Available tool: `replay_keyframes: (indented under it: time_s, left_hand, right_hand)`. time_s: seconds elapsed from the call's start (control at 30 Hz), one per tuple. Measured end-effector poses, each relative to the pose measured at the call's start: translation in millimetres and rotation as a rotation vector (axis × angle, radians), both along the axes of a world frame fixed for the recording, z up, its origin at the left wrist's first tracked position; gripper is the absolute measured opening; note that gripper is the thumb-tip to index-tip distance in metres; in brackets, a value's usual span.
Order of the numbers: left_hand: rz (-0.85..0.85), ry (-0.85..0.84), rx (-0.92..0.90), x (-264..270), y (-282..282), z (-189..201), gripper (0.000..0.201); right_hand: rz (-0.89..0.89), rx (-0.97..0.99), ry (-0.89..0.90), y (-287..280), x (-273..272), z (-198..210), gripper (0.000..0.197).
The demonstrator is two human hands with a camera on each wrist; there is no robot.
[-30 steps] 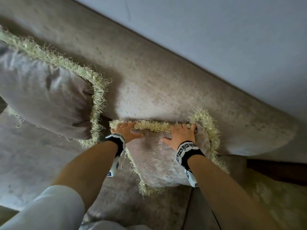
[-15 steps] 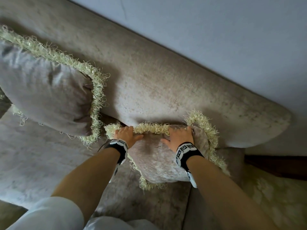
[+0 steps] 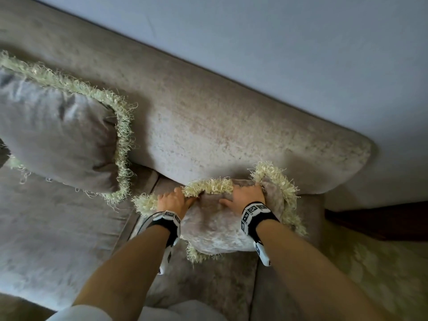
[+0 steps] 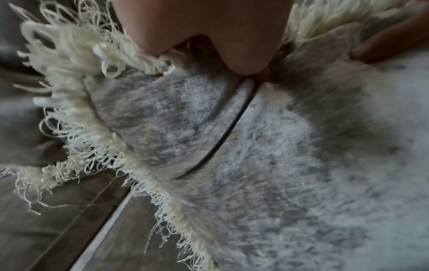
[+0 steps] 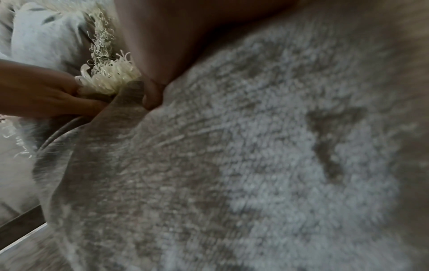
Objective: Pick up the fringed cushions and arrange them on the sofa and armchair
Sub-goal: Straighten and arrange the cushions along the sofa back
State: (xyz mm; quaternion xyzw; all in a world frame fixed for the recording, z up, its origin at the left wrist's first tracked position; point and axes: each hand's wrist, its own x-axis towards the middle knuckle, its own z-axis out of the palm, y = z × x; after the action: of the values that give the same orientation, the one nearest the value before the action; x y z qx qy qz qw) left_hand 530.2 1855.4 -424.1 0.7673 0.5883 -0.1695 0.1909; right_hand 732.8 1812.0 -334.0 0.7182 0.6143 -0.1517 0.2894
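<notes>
**Two hands on a cushion**

Low in the middle, the left hand (image 3: 173, 202) and right hand (image 3: 247, 197) grip the fringed cushion's (image 3: 215, 230) top edge, fingers curled, against the sofa (image 3: 208, 126) back. Another fringed cushion (image 3: 60, 133) leans upper left.

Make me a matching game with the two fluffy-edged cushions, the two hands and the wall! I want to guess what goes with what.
Things:
1. big cushion
2. small cushion
3. left hand
4. wall

Descriptions:
A. plain pale blue-grey, behind the sofa
B. grips the cream fringe at a top corner
C. leans on the sofa back, no hand on it
D. held at its top edge by both hands, by the sofa's end

Pairs: 1-C, 2-D, 3-B, 4-A. The right hand grips the small cushion's top too.
</notes>
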Motion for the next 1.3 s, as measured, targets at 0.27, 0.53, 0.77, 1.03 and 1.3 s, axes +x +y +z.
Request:
replay_keyframes:
  time_s: [0.27, 0.53, 0.77, 1.03, 1.3]
  left_hand:
    - [-0.095, 0.075, 0.004, -1, 18, 57, 0.071]
    - [-0.174, 0.054, 0.185, 14, 67, 145, 0.07]
    - [-0.283, 0.128, 0.215, 25, 96, 175, 0.074]
    - [-0.266, 0.144, 0.093, 34, 88, 155, 0.071]
    - [-0.263, 0.184, 0.047, 38, 63, 115, 0.073]
  right_hand:
    - [0.003, 0.106, 0.01, -3, 10, 39, 0.073]
    - [-0.186, 0.163, 0.087, 8, 21, 85, 0.07]
    - [-0.381, 0.164, 0.306, -3, 14, 71, 0.072]
    - [-0.417, 0.095, 0.304, -18, 30, 59, 0.075]
    - [-0.37, -0.025, 0.227, -29, 66, 31, 0.091]
